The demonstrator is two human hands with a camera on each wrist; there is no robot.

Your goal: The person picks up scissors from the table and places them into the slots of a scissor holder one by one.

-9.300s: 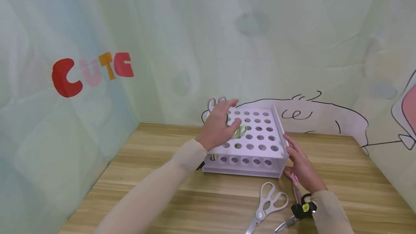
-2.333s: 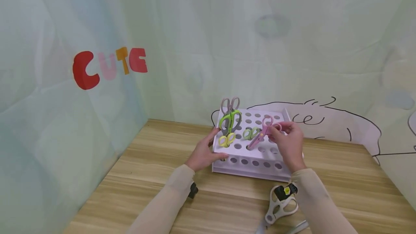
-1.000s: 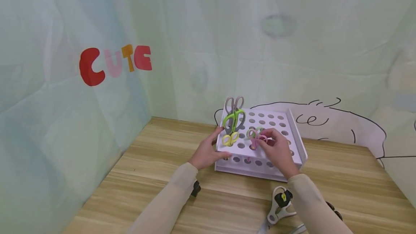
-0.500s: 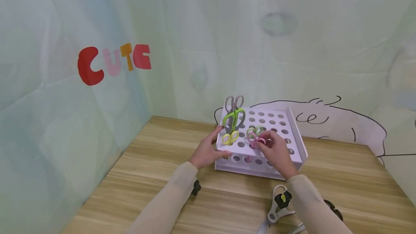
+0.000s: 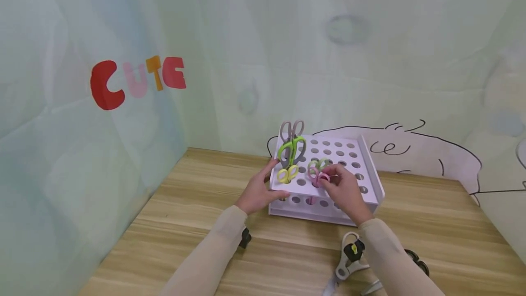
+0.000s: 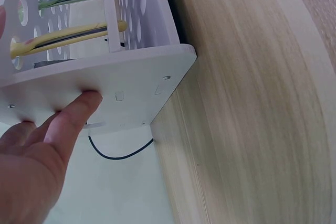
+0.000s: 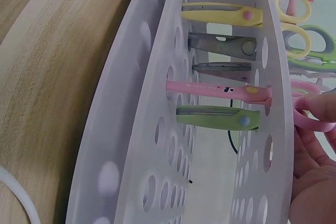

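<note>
Pink scissors (image 7: pixel 210 88) pass blade-first through a hole in the upper shelf of the white two-tier rack (image 5: pixel 373 168). My right hand (image 5: pixel 345 191) pinches one of their handle loops between thumb and fingers. At the rack's left front corner, my left hand (image 5: pixel 259 192) steadies it: the fingers press the side panel and the thumb lies on the front edge. Behind the pink pair stand light green scissors (image 7: pixel 218 117). Yellow scissors (image 5: pixel 287 173), lime-and-grey scissors (image 5: pixel 293 147) and mauve-handled scissors (image 5: pixel 286 130) fill holes along the left side.
White kitchen scissors (image 5: pixel 342 271) lie on the wooden table (image 5: pixel 197 186) in front of the rack. Beside them, black-handled scissors (image 5: pixel 421 264) are partly hidden under the right sleeve. A printed curtain (image 5: pixel 255 58) rises close behind the rack.
The pink scissors, on the table earlier, were brought to the rack and lowered through a hole by my right hand. My left hand went from above the rack to its left corner.
</note>
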